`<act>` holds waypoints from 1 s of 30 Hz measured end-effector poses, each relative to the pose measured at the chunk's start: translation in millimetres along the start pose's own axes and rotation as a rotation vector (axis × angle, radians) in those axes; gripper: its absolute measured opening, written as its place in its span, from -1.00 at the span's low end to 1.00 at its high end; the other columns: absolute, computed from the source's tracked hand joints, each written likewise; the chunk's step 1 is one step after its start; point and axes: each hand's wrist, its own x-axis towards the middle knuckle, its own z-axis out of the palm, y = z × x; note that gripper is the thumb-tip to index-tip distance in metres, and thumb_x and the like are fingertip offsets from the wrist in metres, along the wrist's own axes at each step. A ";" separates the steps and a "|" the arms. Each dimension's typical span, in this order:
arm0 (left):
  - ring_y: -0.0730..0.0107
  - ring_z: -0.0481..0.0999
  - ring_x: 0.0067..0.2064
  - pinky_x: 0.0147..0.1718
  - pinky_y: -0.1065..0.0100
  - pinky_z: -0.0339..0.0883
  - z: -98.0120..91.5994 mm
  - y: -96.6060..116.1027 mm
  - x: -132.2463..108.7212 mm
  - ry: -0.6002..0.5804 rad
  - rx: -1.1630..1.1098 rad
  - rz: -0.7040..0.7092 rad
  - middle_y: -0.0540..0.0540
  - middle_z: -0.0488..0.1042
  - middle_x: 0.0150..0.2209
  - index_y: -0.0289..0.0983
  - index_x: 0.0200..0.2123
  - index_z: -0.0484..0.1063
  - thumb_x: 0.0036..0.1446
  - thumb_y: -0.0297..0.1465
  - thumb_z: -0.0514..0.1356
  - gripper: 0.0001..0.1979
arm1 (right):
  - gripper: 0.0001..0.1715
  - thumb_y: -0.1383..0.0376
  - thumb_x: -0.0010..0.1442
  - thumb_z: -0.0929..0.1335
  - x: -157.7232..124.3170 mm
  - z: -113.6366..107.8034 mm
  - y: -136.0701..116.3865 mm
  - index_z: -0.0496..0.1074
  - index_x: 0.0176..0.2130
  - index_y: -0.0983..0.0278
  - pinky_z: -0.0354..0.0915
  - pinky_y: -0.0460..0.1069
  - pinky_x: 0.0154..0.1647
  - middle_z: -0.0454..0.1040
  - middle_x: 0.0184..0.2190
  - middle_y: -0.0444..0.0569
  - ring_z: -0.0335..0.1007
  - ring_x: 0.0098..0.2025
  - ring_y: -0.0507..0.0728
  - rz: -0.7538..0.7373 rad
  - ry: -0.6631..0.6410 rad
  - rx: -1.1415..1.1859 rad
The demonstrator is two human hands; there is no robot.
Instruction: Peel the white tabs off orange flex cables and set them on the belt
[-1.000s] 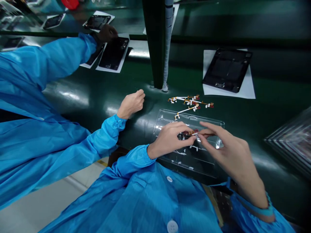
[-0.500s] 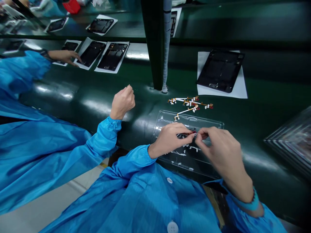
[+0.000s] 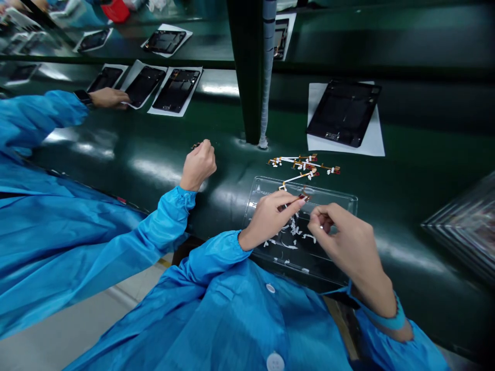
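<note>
Between the thumb and fingers of my left hand (image 3: 268, 216) is a small flex cable (image 3: 304, 197), brown-orange with a dark red end. My right hand (image 3: 342, 237) is closed in a pinch just to its right, apart from the cable, with a tiny white scrap (image 3: 321, 226) at its fingers. Both hands are over a clear plastic tray (image 3: 328, 275), where several bits of white backing (image 3: 294, 226) lie scattered. Behind the tray a loose pile of flex cables (image 3: 299, 164), orange with white strips, rests on the green surface.
A dark tablet panel (image 3: 344, 113) lies on white paper beyond the cables. A post (image 3: 247, 77) rises at centre. Stacked clear trays (image 3: 464, 221) stand at right. At left, a co-worker's hands (image 3: 199, 165) work near more panels (image 3: 176, 90) on paper.
My right hand has drawn away from the flex cable with a tiny white scrap, opening a gap between my hands. My left hand still holds the cable. The co-worker's far hand has shifted slightly.
</note>
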 end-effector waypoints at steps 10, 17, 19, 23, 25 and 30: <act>0.25 0.61 -0.07 -0.01 0.05 0.59 -0.7 0.4 -1.6 -0.118 -0.070 -0.152 0.02 0.58 -0.22 -0.19 -0.17 0.62 0.35 -0.31 0.21 -0.82 | -0.75 0.38 0.26 0.44 4.9 -1.9 4.7 0.44 -0.04 0.31 0.32 0.02 -0.27 0.60 -0.20 -0.01 0.50 -0.27 0.12 -0.284 0.149 -0.279; 0.34 0.63 -0.04 -0.01 0.14 0.60 3.2 -0.1 -9.3 -0.046 0.017 -0.043 0.03 0.59 -0.20 -0.25 -0.17 0.62 0.40 -0.30 0.16 -0.76 | -0.93 0.37 0.27 0.38 4.0 10.3 -2.3 0.45 -0.18 0.25 0.25 0.05 -0.27 0.59 -0.29 -0.02 0.45 -0.30 0.13 -0.206 0.206 -0.359; 0.34 0.63 -0.07 -0.06 0.20 0.61 2.7 2.1 -10.2 -0.036 0.040 -0.025 -0.01 0.61 -0.21 -0.27 -0.17 0.64 0.39 -0.31 0.17 -0.76 | -0.95 0.36 0.28 0.35 5.2 16.1 -4.6 0.42 -0.28 0.23 0.23 0.05 -0.29 0.55 -0.36 -0.02 0.42 -0.33 0.13 -0.116 0.213 -0.341; 0.35 0.62 -0.13 -0.18 0.33 0.56 -2.9 6.4 -8.4 -0.044 -0.023 -0.056 -0.06 0.61 -0.22 -0.30 -0.20 0.66 0.32 -0.37 0.25 -0.82 | -0.88 0.35 0.28 0.28 7.7 17.3 -8.2 0.34 -0.33 0.23 0.20 0.03 -0.36 0.49 -0.40 -0.02 0.36 -0.41 0.10 -0.001 0.207 -0.286; 0.39 0.59 -0.19 -0.36 0.40 0.47 -8.8 5.5 -6.5 -0.035 -0.023 -0.049 -0.09 0.60 -0.23 -0.29 -0.20 0.67 0.30 -0.38 0.27 -0.84 | -0.89 0.32 0.30 0.26 5.8 8.1 -6.3 0.33 -0.31 0.24 0.24 0.00 -0.37 0.49 -0.38 -0.02 0.38 -0.42 0.07 0.038 0.170 -0.227; 0.46 0.51 -0.29 -0.44 0.42 0.33 -25.8 -0.1 -6.6 -0.029 0.028 0.005 -0.08 0.58 -0.25 -0.24 -0.17 0.66 0.31 -0.33 0.26 -0.82 | -0.64 0.15 0.39 0.26 -3.1 -26.4 12.3 0.39 -0.42 0.22 0.06 -0.02 -0.56 0.42 -0.54 -0.09 0.31 -0.54 0.07 0.091 -0.024 -0.182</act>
